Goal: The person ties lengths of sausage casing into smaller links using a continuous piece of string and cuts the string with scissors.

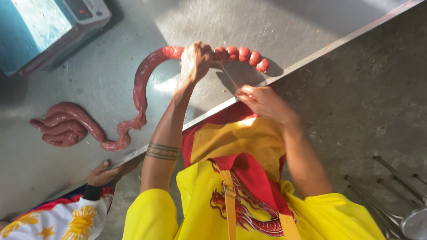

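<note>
Left hand (195,60) closes its grip around a long red raw sausage (147,75) on the steel bench (102,66); right hand (262,101) pinches thin string (229,76). Keeping it taut should make even links.

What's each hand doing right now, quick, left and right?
Left hand: closed around the long red sausage, next to its tied-off links.
Right hand: closed, pinching a thin string that runs up to the sausage.
</note>
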